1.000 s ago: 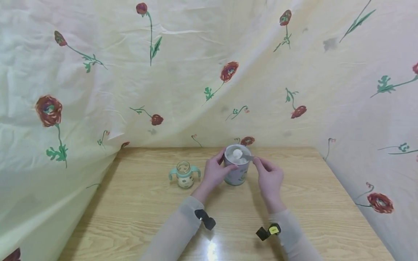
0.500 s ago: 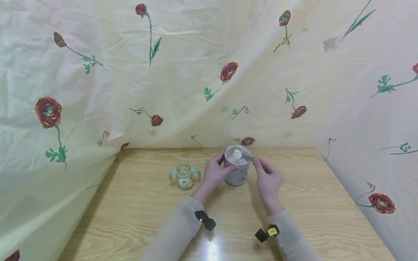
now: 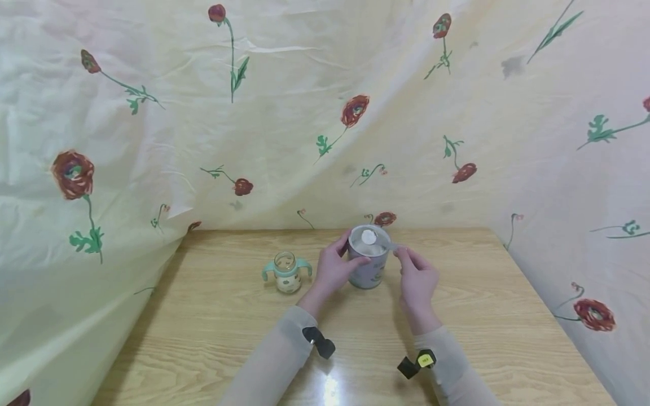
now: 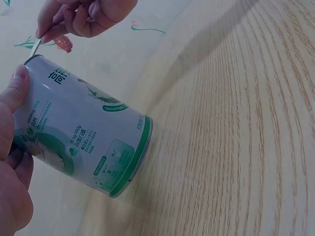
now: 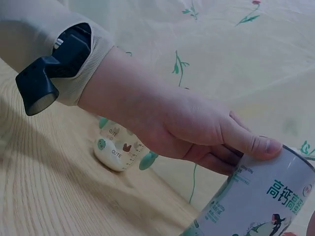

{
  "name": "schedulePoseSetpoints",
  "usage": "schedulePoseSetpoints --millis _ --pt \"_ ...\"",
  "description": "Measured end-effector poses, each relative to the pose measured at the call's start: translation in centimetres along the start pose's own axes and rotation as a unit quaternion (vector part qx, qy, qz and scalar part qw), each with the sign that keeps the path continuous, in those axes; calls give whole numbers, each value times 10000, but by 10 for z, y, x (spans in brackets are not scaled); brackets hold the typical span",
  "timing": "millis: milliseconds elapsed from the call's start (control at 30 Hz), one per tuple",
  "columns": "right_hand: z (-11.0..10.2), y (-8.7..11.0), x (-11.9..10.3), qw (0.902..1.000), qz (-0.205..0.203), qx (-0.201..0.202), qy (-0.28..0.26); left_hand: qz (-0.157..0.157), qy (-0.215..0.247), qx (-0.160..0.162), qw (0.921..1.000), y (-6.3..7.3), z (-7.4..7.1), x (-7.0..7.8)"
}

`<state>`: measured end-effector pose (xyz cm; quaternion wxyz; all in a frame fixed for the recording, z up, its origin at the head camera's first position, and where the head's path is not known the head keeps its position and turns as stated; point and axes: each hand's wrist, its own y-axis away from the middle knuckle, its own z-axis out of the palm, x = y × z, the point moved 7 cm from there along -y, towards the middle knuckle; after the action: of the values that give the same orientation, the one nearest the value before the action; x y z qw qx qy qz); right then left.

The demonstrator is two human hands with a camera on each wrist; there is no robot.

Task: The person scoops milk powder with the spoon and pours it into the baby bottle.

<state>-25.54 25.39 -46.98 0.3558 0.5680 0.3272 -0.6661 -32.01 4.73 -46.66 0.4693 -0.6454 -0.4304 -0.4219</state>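
A pale tin (image 3: 365, 276) with green print stands upright, its top open and white powder inside. My left hand (image 3: 336, 269) grips its left side, with the thumb across the front just below the rim. Between thumb and fingers, my right hand (image 3: 419, 277) pinches the thin handle of a scoop (image 3: 386, 243) from the tin's right. The scoop's bowl, full of white powder, shows within the tin's mouth. In the left wrist view the handle slants over the tin's rim (image 4: 34, 57), and the bowl is hidden there.
To the left of the tin stands a small clear baby bottle (image 3: 288, 280) without a lid, with a mint collar and two side handles. Behind the wooden table (image 3: 213, 332) hangs a cream cloth (image 3: 284, 124) printed with red flowers.
The powder in the scoop has gone from a rounded heap to a flatter, rounder surface. My right hand has shifted slightly along with the handle; the left hand and tin stay put.
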Motion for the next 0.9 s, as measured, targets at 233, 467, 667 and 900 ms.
schedulePoseSetpoints --millis 233,467,667,900 --pt "3 0 0 9995 -284 53 156 8 22 4 10000 -1 0 -1" --pt "3 2 -2 9988 -416 101 250 -36 6 -20 10000 0 -1 -1" --pt "3 2 -1 9987 -393 127 293 -76 21 -16 10000 1 -1 -1" --pt "3 1 0 9985 -452 191 239 -168 -5 -31 9999 1 -1 -1"
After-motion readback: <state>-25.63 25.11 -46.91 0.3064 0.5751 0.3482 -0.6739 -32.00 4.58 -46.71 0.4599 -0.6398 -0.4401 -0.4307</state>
